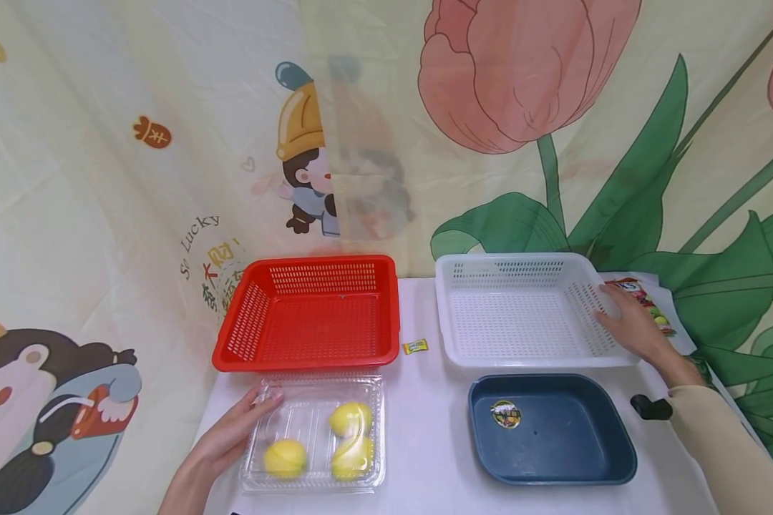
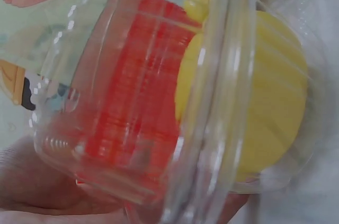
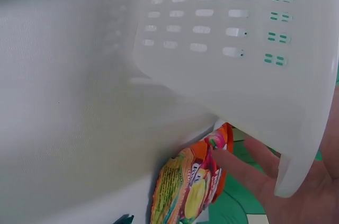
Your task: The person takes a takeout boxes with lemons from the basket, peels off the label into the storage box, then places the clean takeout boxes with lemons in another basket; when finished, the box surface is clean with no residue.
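Lifting or shoving the white basket point(image 1: 509, 315) carelessly could drag the bright packet point(image 3: 185, 192) lying against its right end, since the fingers of the right hand point(image 1: 634, 325) reach past the rim right beside that wrapper. Thumb and fingers are at the rim, though I cannot tell whether that grip is clamped on it. Pulled towards the person, the white basket might bump the blue tray point(image 1: 535, 429) just in front of it.

Front-left of the white basket stands the clear box point(image 1: 318, 465), with yellow fruits point(image 1: 285, 458) inside. The left hand point(image 1: 228, 429) touches its left side and far corner; whether this grip is closed round the edge, I cannot tell. Pressing hard could buckle the thin plastic, and tipping would likely send the fruits rolling, perhaps springing the lid if it is not latched, which I cannot make out.
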Motion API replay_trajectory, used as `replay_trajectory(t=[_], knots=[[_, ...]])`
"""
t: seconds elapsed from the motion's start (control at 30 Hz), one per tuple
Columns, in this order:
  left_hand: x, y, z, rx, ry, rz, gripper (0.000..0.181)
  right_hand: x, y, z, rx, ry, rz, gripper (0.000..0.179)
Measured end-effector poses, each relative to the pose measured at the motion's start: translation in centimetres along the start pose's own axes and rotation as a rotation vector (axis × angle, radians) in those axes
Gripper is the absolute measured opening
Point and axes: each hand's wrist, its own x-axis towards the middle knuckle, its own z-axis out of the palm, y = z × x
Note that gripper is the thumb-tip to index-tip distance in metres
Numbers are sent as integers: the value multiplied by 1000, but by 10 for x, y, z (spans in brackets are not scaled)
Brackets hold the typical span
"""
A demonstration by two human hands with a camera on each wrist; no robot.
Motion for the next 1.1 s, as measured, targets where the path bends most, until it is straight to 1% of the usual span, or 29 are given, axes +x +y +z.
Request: replay_trajectory(t=[0.1, 0.43, 0.53, 0.6, 0.77, 0.97, 1.1], knots=[[-1, 1, 0, -14, -11, -6, 100, 0, 2, 0, -7, -13, 21, 70], [0, -2, 2, -39, -12, -16, 95, 0, 4, -4, 7, -73, 84, 70], [0, -4, 2, -49, -17, -13, 94, 0, 5, -5, 12, -82, 86, 69], [-1, -5, 2, -67, -32, -6, 90, -1, 5, -5, 8, -79, 82, 68], [-3, -7, -1, -107, -91, 8, 80, -1, 4, -6, -8, -70, 70, 67], [-6, -3, -1, -102, -128, 5, 82, 0, 4, -6, 0, -77, 69, 67], [-10, 2, 1, -87, -121, -1, 84, 1, 5, -5, 4, -78, 61, 67]])
